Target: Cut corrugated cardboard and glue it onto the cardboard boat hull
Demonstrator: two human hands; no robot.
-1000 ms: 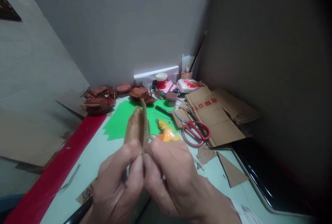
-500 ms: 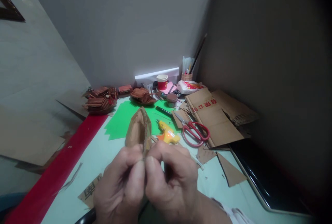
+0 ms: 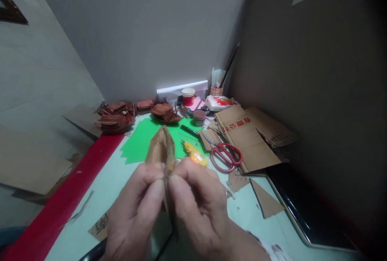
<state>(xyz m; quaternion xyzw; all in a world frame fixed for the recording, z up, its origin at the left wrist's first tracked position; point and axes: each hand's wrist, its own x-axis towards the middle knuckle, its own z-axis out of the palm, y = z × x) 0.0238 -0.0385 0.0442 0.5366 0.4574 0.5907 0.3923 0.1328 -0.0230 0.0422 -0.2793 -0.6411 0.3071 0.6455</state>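
Observation:
A hollow cardboard boat hull (image 3: 155, 148) with a pointed far end is held up over the table. My left hand (image 3: 139, 204) pinches its near edge between thumb and forefinger. My right hand (image 3: 199, 204) presses against the same edge from the other side, thumb and forefinger closed on the cardboard. The two thumbs almost meet at the seam. Below the hands part of the hull is dark and partly hidden. Just beyond my right hand lies a yellow glue gun (image 3: 195, 153).
Red-handled scissors (image 3: 226, 156), cardboard sheets (image 3: 246, 144) and a black glossy tablet-like panel (image 3: 305, 204) lie to the right. Green paper (image 3: 136, 142) lies ahead. Brown model boats (image 3: 115, 120), a paper cup (image 3: 188, 98) and a pen holder (image 3: 217, 90) stand along the wall.
Both hands have risen slightly, their fingertips now a little farther up the hull's edge. More of the hull's lower part shows between the hands. The camera view has shifted a little.

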